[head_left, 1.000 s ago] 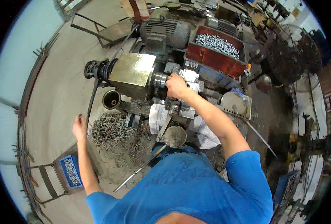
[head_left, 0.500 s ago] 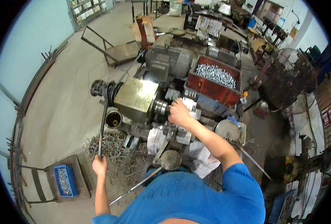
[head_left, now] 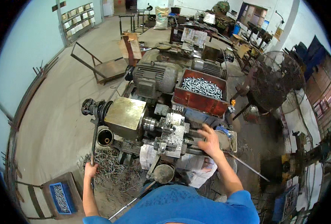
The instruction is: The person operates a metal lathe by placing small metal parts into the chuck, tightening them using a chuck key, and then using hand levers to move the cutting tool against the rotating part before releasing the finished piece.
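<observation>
Your right hand has left the steel spindle nose and now sits beyond the right edge of the slide block, near the round pan. Its fingers are spread apart with nothing visible between them; whether a fingertip touches the machine, you cannot tell from this view. Your left hand is wrapped around the long lever bar, which hangs from the left end of the headstock, its grip above the heap of metal scrap on the floor.

To work the bar well, it seems best to hold it firmly with the wrist straight and pull smoothly rather than jerk. Keep your right fingers well apart from the spindle nose while the bar is under load. Reach around the slide block's front edge, not across it, and mind the loose paper sheets below. Finished-looking metal pieces fill the red bin behind the block's far edge.
</observation>
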`<state>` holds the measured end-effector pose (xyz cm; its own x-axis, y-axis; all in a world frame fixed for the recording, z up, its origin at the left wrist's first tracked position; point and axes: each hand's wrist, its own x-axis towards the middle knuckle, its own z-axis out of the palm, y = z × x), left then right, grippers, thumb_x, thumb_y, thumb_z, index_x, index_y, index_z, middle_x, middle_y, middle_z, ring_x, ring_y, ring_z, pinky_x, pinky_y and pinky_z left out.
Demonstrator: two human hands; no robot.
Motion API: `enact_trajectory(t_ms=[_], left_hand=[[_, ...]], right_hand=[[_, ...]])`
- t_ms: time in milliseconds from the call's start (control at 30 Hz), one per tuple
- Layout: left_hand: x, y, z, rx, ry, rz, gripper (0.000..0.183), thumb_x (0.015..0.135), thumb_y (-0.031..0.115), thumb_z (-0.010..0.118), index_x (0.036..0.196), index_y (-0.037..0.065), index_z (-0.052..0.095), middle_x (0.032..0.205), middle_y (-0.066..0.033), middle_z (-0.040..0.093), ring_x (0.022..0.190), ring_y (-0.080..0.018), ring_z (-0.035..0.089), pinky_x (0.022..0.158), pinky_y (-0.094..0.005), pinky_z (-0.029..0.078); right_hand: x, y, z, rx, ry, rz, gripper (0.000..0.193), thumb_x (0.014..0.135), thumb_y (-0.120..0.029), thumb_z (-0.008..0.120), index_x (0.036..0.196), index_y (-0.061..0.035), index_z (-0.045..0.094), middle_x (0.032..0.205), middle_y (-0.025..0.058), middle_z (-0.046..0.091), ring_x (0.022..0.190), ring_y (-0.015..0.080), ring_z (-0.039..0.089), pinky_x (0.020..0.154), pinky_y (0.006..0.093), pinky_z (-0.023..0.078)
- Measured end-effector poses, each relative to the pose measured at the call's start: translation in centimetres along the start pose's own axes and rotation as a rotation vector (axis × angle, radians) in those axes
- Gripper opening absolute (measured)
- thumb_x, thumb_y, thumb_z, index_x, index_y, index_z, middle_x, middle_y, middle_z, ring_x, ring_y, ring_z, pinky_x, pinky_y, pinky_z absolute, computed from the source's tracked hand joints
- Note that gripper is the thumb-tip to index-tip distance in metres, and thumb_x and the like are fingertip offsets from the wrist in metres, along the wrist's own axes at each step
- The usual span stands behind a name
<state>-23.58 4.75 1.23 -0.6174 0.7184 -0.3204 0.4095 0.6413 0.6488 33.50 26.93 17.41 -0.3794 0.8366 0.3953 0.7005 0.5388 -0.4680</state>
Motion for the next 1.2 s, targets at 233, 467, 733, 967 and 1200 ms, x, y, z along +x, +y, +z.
enact_trajectory(t_ms=[233, 467, 733, 967, 1200], left_hand=[[3.1, -4.1, 0.6, -0.09, 0.037, 0.14, 0.023, 0.076, 0.017, 0.06, 0.074, -0.006, 0.057, 0.054, -0.0096, 0.055, 0.046, -0.0196, 0.054, 0.047, -0.035, 0.045], [0.1, -1.8, -0.3, -0.18, -0.077, -0.076, 0.021, 0.078, 0.014, 0.057, 0.083, -0.006, 0.056, 0.054, -0.0114, 0.054, 0.042, -0.0191, 0.052, 0.04, -0.0306, 0.047], [-0.4, 2.9, 0.8, 0.0, -0.1, -0.115, 0.014, 0.076, 0.011, 0.054, 0.076, -0.004, 0.054, 0.054, -0.0122, 0.054, 0.039, -0.0197, 0.052, 0.038, -0.0292, 0.046], [-1.1, 4.0, 1.3, 0.031, -0.065, -0.161, 0.013, 0.075, 0.008, 0.053, 0.067, -0.001, 0.048, 0.051, -0.0114, 0.051, 0.038, -0.0184, 0.048, 0.034, -0.0291, 0.037], [0.1, 1.5, 1.2, -0.12, -0.009, -0.191, 0.014, 0.074, 0.006, 0.052, 0.065, 0.001, 0.044, 0.049, -0.0109, 0.047, 0.036, -0.0156, 0.043, 0.031, -0.0284, 0.032]], right_hand=[[-23.8, 8.1, 1.1, -0.061, 0.031, 0.74, 0.031, 0.059, -0.013, 0.06, 0.088, -0.0039, 0.066, 0.1, 0.0165, 0.061, 0.091, 0.0336, 0.059, 0.078, 0.0384, 0.048], [-51.5, 8.8, 0.7, -0.301, -0.061, 1.705, 0.029, 0.063, -0.023, 0.062, 0.085, -0.0055, 0.066, 0.093, 0.017, 0.064, 0.09, 0.0312, 0.061, 0.08, 0.037, 0.048], [-59.0, 1.3, 3.4, -0.165, -0.156, 1.861, 0.034, 0.061, -0.02, 0.061, 0.092, -0.0071, 0.064, 0.108, 0.0164, 0.059, 0.098, 0.0309, 0.058, 0.087, 0.0361, 0.045], [-58.8, 7.6, 5.8, -0.22, -0.471, 1.725, 0.038, 0.062, -0.023, 0.062, 0.094, -0.0043, 0.064, 0.112, 0.0152, 0.058, 0.104, 0.0273, 0.055, 0.089, 0.0329, 0.045], [-55.9, 8.2, 4.1, -0.209, -0.406, 1.757, 0.037, 0.065, -0.026, 0.063, 0.095, -0.0046, 0.063, 0.102, 0.0164, 0.06, 0.102, 0.0281, 0.056, 0.089, 0.0336, 0.045]])
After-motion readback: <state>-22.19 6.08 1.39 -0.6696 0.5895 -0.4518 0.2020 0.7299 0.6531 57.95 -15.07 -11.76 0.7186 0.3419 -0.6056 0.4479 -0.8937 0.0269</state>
